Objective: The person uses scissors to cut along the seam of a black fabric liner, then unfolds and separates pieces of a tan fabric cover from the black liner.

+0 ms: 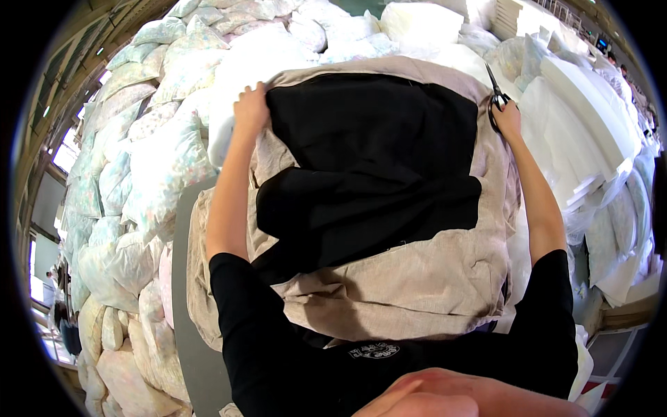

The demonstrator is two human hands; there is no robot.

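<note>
A large beige fabric cover (396, 285), shaped like a big cushion, lies in front of me. A black cloth panel (375, 132) covers most of its middle, with a loose fold running across. My left hand (251, 109) is closed at the far left corner, its fingers curled at the cover's edge. By the far right corner, my right hand (508, 119) grips black-handled scissors (495, 97). Their blades point away from me and look closed. The scissors are beside the cover's right edge; whether that hand also touches the fabric cannot be made out.
Stuffed clear bags (167, 156) with pale, mottled filling are heaped at the left and far side. White foam sheets (590, 111) and plastic wrapping stand stacked at the right. A grey board-like edge (191, 306) shows left of the cover. White padding (257, 59) lies just beyond it.
</note>
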